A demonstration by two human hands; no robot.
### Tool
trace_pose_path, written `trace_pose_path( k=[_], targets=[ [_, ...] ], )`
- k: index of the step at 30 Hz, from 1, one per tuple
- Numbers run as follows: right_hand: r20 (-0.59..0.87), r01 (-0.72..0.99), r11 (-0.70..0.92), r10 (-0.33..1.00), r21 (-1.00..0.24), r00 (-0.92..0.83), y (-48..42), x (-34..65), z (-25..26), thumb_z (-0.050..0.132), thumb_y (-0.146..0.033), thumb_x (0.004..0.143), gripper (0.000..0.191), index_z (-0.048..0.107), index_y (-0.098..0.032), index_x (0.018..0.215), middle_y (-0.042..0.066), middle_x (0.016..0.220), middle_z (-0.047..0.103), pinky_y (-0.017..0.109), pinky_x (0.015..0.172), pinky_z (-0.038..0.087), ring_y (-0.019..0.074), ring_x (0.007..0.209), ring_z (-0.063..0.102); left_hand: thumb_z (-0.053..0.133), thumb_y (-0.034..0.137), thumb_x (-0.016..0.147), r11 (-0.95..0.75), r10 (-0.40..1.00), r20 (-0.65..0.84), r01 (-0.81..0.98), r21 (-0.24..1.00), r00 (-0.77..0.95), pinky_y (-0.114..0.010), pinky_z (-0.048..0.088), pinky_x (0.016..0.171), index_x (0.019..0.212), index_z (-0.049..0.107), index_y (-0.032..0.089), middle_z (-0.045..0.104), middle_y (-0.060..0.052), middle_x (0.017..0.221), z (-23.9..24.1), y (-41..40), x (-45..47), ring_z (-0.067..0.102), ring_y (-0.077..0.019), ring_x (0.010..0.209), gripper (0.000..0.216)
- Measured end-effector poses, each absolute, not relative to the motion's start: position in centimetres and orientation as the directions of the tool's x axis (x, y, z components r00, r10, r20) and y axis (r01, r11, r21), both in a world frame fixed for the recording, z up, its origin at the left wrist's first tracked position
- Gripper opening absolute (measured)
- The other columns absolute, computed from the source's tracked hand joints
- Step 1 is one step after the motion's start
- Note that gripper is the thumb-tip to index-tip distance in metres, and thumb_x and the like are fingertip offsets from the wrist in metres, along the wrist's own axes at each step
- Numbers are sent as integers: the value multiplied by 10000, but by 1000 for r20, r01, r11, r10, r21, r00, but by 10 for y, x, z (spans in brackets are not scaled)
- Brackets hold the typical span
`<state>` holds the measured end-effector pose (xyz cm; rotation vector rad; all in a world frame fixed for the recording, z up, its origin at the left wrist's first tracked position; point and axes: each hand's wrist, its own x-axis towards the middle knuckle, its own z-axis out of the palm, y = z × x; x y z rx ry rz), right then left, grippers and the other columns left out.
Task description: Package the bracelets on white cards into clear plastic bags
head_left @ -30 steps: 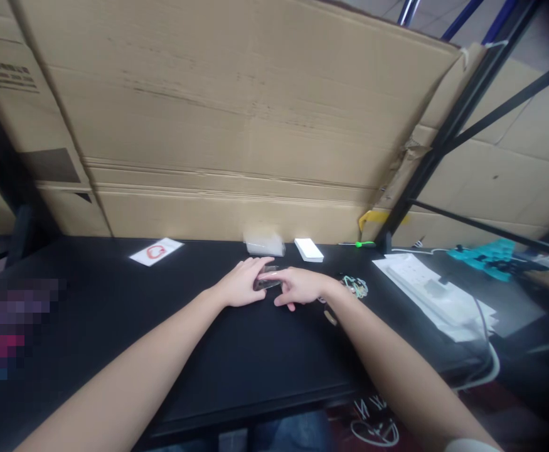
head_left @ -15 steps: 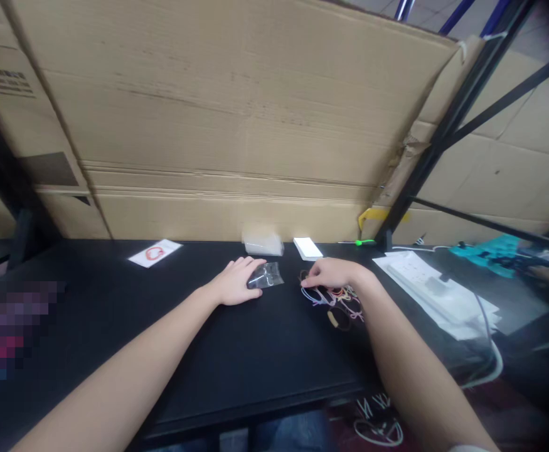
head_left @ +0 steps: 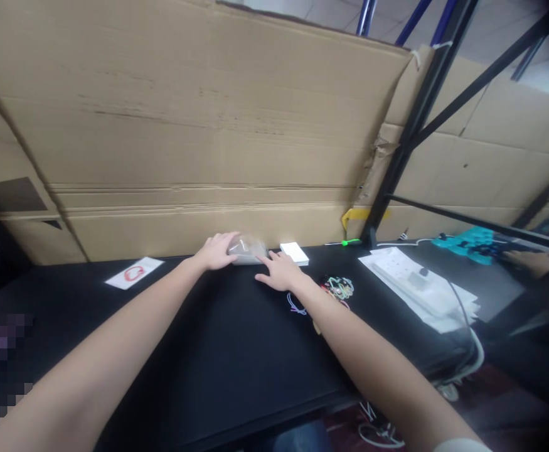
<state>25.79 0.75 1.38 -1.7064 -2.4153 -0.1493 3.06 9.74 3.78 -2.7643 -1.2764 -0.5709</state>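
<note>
Left hand (head_left: 216, 251) has moved onto clear plastic bag (head_left: 248, 250) at far table edge, grip unclear; right hand (head_left: 280, 271) followed, lying open.

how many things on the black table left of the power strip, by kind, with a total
white card with red mark: 1
clear plastic bag: 1
white rectangular block: 1
green-handled screwdriver: 1
tangle of coloured cords: 1
loose purple loop: 1
total: 6

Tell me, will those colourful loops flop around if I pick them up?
Probably: the coloured loops lie in a loose tangle on the black table, so they would likely dangle. They look thin, so probably light. One pale loop lies apart, so pieces might slip away.
</note>
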Motion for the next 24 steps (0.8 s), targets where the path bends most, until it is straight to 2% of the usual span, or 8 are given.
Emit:
trace_pose_path(
  k=[2, 5, 7, 10, 15, 19, 24],
  targets=[
    [202, 947, 320, 930, -38, -306, 14, 257, 11, 368, -636, 857, 704, 380, -195, 1405, 179, 1325, 504, 487, 974, 294, 367, 1194, 451, 564, 428, 768, -679, 711, 301, 732, 58, 636, -472, 328, 1006, 1368, 397, 215, 475, -95, 1376, 36, 104, 35, 430, -326, 1224, 658],
    [215, 942, 326, 929, -80, -303, 19, 260, 10, 351, -637, 862, 719, 405, -134, 1374, 177, 1237, 576, 462, 949, 327, 348, 1113, 512, 510, 486, 826, -702, 661, 366, 712, -6, 655, -440, 312, 1018, 1287, 500, 216, 496, -92, 1352, 29, 100, 39, 432, -302, 1226, 535],
    [209, 941, 323, 932, -102, -297, 21, 262, 9, 352, -643, 859, 719, 444, -111, 1334, 183, 1193, 603, 453, 921, 351, 348, 1078, 536, 467, 462, 865, -696, 638, 423, 717, -40, 643, -420, 325, 1000, 1208, 567, 218, 546, -88, 1288, 24, 92, 40, 461, -284, 1195, 432],
    [191, 938, 320, 937, -133, -293, 21, 264, 7, 355, -643, 858, 706, 469, -114, 1311, 186, 1180, 610, 445, 897, 369, 343, 1062, 553, 413, 426, 903, -688, 643, 405, 723, -69, 650, -406, 369, 944, 1108, 626, 217, 618, -85, 1168, 17, 82, 42, 528, -269, 1103, 362],
    [177, 929, 315, 943, -192, -283, 21, 262, 7, 352, -653, 857, 732, 429, -117, 1349, 190, 1194, 606, 425, 871, 396, 330, 1057, 568, 365, 417, 926, -746, 603, 343, 661, -75, 720, -384, 369, 968, 1219, 569, 217, 569, -77, 1279, 11, 82, 50, 510, -248, 1164, 409],
    [192, 925, 325, 938, -195, -289, 19, 261, 8, 322, -661, 864, 726, 466, -117, 1324, 190, 1162, 621, 417, 867, 415, 325, 1043, 581, 374, 442, 921, -789, 573, 294, 611, -54, 765, -370, 340, 1016, 1277, 527, 215, 520, -77, 1346, 12, 90, 58, 479, -240, 1218, 450],
    [182, 930, 307, 945, -204, -272, 17, 260, 9, 337, -657, 862, 735, 432, -117, 1352, 188, 1158, 622, 407, 868, 425, 325, 1060, 575, 424, 471, 895, -804, 574, 220, 593, -32, 789, -388, 338, 1016, 1311, 499, 220, 473, -89, 1391, 11, 95, 67, 438, -261, 1257, 492]
  ],
)
